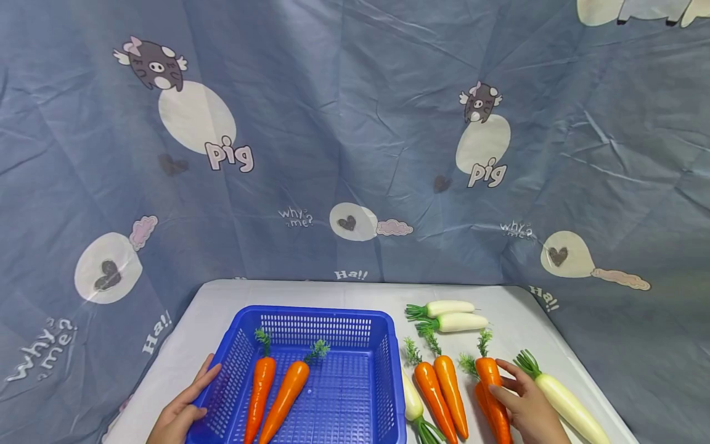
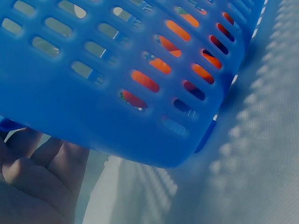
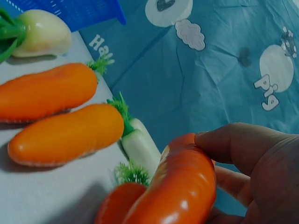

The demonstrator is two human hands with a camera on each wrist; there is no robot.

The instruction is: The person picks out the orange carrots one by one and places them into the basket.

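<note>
A blue plastic basket [image 1: 305, 313] with slotted walls stands on the left of the white table, and two orange carrots [image 1: 261, 382] with green tops lie inside. My left hand [image 1: 179, 412] grips its left rim; in the left wrist view the fingers [image 2: 60, 161] curl at the rim. On the right, my right hand [image 1: 527, 401] pinches a carrot [image 1: 488, 372] between thumb and fingers. Another carrot [image 1: 481, 398] lies partly hidden beneath the pinched one. The right wrist view shows the held carrot [image 3: 182, 182] close up, thumb and fingers at its upper end.
Two more carrots [image 1: 432, 391] lie between basket and right hand. A white radish [image 1: 412, 398] sits against the basket's right wall. Two radishes [image 1: 460, 322] lie at the back, and a larger one [image 1: 571, 407] is right of my hand. A blue patterned cloth [image 1: 355, 154] hangs behind the table.
</note>
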